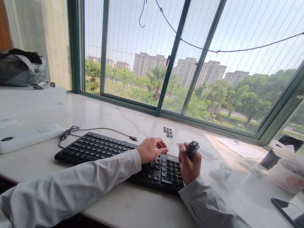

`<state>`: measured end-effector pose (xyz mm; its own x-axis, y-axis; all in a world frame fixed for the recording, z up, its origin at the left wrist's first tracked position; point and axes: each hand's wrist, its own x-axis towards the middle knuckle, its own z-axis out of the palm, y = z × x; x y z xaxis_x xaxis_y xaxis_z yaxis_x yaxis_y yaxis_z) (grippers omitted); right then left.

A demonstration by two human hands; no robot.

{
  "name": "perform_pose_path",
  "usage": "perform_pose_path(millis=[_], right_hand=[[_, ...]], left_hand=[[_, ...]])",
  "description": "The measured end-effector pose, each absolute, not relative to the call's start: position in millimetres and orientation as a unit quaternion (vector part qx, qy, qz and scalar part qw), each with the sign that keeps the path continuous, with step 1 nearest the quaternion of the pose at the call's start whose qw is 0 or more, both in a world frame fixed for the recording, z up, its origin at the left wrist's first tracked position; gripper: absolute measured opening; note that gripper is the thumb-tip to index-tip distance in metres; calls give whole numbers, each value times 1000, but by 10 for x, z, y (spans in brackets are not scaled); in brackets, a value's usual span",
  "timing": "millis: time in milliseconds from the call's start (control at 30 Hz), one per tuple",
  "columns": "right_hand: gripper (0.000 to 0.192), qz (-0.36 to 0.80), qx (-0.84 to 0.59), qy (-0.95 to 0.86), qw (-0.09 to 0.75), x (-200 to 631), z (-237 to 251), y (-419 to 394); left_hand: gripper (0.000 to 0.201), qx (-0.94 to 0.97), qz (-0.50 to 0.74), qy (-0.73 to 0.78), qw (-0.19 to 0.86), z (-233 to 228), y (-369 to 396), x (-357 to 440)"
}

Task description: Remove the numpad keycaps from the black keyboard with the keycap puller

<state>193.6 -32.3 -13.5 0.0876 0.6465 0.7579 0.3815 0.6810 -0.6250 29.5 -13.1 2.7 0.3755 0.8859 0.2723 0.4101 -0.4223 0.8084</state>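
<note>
A black keyboard point(94, 148) lies on the white counter, with bare square sockets showing where keycaps are off in its number pad point(172, 170). Over the keyboard's right part hovers my left hand point(150, 150), thumb and fingertips brought together; anything between them is too small to make out. My right hand point(190, 165) is closed around a dark, short tool with a notched end point(192, 148), held just above the number pad's right edge. Its lower part is hidden in the fist. Beyond the keyboard, several loose black keycaps point(168, 132) sit in rows.
A cable point(104, 129) with its plug lies behind the keyboard. A white power strip point(28, 138) is at left, beside a white box point(20, 98). Crumpled clear plastic point(220, 174), a phone point(297, 219), a bagged tub point(291, 173) and paper point(240, 147) are at right.
</note>
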Motion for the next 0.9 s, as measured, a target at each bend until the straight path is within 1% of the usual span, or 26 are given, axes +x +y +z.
perform_pose_path(millis=[100, 167, 233, 333, 533, 733, 900], right_hand=[[38, -12, -439, -720, 538, 2007, -128, -247], [29, -49, -456, -750, 478, 2028, -136, -212], [22, -58, -474, -758, 444, 2033, -146, -190], [21, -45, -482, -756, 440, 2033, -158, -176], [27, -37, -479, -757, 443, 2052, -168, -157], [24, -67, -492, -746, 445, 2058, -196, -119], [21, -69, -501, -741, 441, 2060, -211, -112]], left_hand=[[25, 770, 413, 430, 228, 25, -108, 272], [24, 775, 432, 428, 172, 27, -103, 264], [25, 776, 441, 428, 145, 28, -106, 261], [27, 768, 455, 427, 141, 20, -108, 256], [23, 754, 471, 427, 165, -7, -89, 248], [24, 748, 477, 422, 187, -7, -81, 254], [26, 751, 467, 422, 198, 16, -108, 257]])
